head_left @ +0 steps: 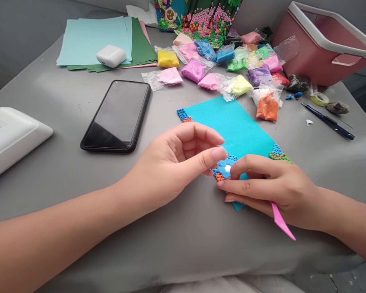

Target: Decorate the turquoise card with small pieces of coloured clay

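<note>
A bright blue card [228,126] lies at an angle on the table, with small blue, orange and green clay rings along parts of its edges. Near its lower left edge sits a blue clay flower with a white centre [227,168]. My left hand [186,156] is loosely curled beside the flower, a gap showing between thumb and index finger; nothing visible is in it. Fingertips of my right hand [265,183] touch the card's edge by the flower. A pink pointed clay tool [282,224] is tucked in that hand, its upper part hidden by the palm.
Several bags of coloured clay [195,70] lie behind the card. A phone [117,116], a white earbud case [111,56] on paper sheets [94,38] and a white device [15,138] are left. A pink basket [317,44] and dark blue pen-like tool [329,121] stand right.
</note>
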Demonstrator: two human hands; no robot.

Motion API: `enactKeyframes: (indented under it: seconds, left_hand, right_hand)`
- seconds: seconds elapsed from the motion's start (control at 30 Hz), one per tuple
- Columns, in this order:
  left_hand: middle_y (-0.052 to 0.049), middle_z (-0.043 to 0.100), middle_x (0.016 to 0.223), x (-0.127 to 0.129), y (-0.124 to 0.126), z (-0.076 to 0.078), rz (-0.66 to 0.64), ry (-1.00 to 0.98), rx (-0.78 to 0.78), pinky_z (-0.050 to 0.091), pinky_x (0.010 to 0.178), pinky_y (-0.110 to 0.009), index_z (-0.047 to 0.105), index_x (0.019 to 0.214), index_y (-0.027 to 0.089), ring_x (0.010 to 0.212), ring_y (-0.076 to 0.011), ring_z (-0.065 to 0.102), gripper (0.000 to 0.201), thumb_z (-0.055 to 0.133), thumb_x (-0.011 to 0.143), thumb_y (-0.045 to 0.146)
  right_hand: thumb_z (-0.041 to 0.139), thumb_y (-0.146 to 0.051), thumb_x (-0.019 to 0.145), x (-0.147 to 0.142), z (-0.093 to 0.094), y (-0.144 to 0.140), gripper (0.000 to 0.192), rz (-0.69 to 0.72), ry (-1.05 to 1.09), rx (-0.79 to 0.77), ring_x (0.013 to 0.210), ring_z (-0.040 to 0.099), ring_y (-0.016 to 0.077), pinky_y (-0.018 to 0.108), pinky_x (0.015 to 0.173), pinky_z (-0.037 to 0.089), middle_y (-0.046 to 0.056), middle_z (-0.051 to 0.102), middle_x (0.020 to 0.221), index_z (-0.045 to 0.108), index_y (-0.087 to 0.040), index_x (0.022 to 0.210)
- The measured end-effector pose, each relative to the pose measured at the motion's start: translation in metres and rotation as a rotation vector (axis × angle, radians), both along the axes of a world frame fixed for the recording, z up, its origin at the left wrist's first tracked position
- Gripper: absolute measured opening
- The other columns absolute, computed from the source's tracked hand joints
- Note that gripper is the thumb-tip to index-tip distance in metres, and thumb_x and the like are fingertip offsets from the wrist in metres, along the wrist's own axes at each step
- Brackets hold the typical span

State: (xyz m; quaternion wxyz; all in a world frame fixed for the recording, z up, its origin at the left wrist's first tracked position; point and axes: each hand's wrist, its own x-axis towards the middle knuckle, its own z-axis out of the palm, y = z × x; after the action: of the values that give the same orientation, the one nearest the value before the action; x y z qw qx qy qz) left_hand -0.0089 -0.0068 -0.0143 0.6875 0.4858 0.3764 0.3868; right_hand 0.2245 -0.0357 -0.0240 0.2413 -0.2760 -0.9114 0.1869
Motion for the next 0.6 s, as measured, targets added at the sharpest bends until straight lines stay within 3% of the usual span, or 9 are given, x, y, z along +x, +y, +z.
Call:
enactKeyframes:
  seconds: [0.17,0.4,0.6]
  left_hand:
    - [0.006,0.071,0.086,0.000,0.000,-0.001,-0.005,-0.003,-0.014,0.062,0.066,-0.010,0.073,0.089,0.019,0.073,-0.0049,0.069,0.020,0.090,0.080,0.025]
    - [0.005,0.073,0.088,0.000,0.002,-0.004,-0.024,-0.027,-0.004,0.063,0.067,-0.011,0.073,0.092,0.018,0.072,-0.0048,0.070,0.020,0.089,0.082,0.024]
    - [0.005,0.072,0.088,0.000,0.003,-0.005,-0.028,-0.043,-0.002,0.063,0.067,-0.011,0.072,0.093,0.017,0.072,-0.0033,0.069,0.010,0.081,0.089,0.018]
  right_hand:
    - [0.064,-0.021,0.101,-0.001,0.003,-0.001,0.019,-0.065,-0.063,-0.037,0.077,0.066,0.0120,0.024,0.067,0.058,0.007,0.065,0.105,0.067,-0.019,0.119]
    - [0.085,-0.024,0.084,-0.009,0.012,-0.002,0.063,-0.311,-0.177,-0.200,0.078,0.061,0.0135,0.026,0.063,0.057,0.003,0.060,0.111,0.056,-0.029,0.140]
    - [0.083,-0.028,0.086,-0.011,0.013,-0.002,0.062,-0.361,-0.200,-0.279,0.074,0.056,0.0129,0.027,0.062,0.052,0.002,0.060,0.113,0.056,-0.031,0.141]
